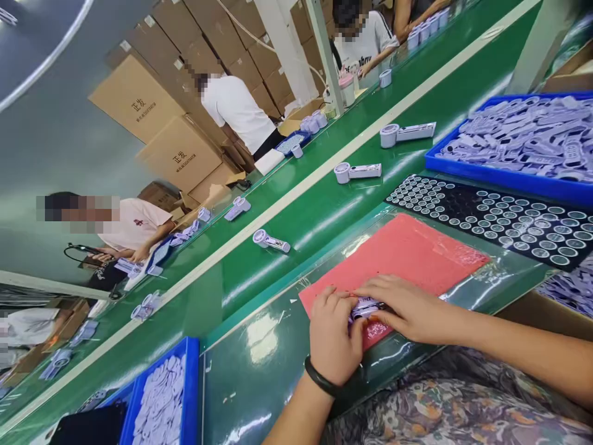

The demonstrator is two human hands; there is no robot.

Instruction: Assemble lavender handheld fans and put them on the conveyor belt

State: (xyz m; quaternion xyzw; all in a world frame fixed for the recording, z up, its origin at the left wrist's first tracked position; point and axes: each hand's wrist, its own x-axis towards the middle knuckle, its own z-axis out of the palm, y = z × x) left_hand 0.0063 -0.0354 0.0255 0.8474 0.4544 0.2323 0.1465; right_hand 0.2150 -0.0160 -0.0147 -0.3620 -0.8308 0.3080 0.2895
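Note:
Both my hands are closed around a small lilac plastic part point(365, 307) with a dark, shiny strip, held low over a red mat point(407, 253). My left hand point(334, 327) wraps its near left end, thumb pressed along it. From the right, my right hand point(393, 306) grips the other end between thumb and fingers. Much of the part is hidden under the fingers, so its full shape does not show. A black sheet with rows of round pieces point(509, 216) lies beyond the mat to the right.
A green conveyor belt point(315, 210) runs diagonally past, carrying lilac handheld devices point(271, 241). A blue tray point(504, 179) of lilac parts stands at right, another blue bin point(192, 383) at lower left. Co-workers point(236, 111) sit across the belt near stacked cartons point(178, 154).

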